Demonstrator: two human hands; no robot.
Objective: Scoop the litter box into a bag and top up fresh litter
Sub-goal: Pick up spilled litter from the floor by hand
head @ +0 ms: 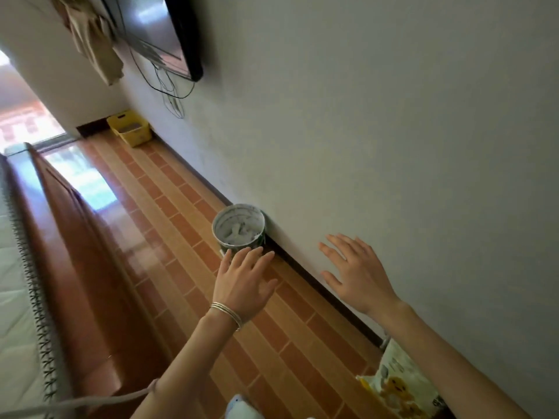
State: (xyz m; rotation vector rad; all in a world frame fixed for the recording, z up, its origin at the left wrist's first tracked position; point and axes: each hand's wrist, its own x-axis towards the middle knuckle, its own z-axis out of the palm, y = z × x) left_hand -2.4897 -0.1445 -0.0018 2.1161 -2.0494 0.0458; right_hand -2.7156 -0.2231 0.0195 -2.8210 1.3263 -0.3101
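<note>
A yellow litter box [130,130] with grey litter inside stands far off on the floor against the wall. A round bucket [239,229] lined with a white bag sits by the wall's baseboard. My left hand [244,281], with thin bangles on the wrist, hovers just in front of the bucket with fingers spread and holds nothing. My right hand [354,272] is held out in front of the wall, fingers straight and empty. A white and yellow litter bag [399,385] lies by the wall at the lower right, partly behind my right forearm.
A bed with a wooden side board [75,237] runs along the left. The tiled floor [169,182] forms a narrow aisle between bed and wall. A wall-mounted screen [163,31] with dangling cables hangs above. A pale blue object [242,403] shows at the bottom edge.
</note>
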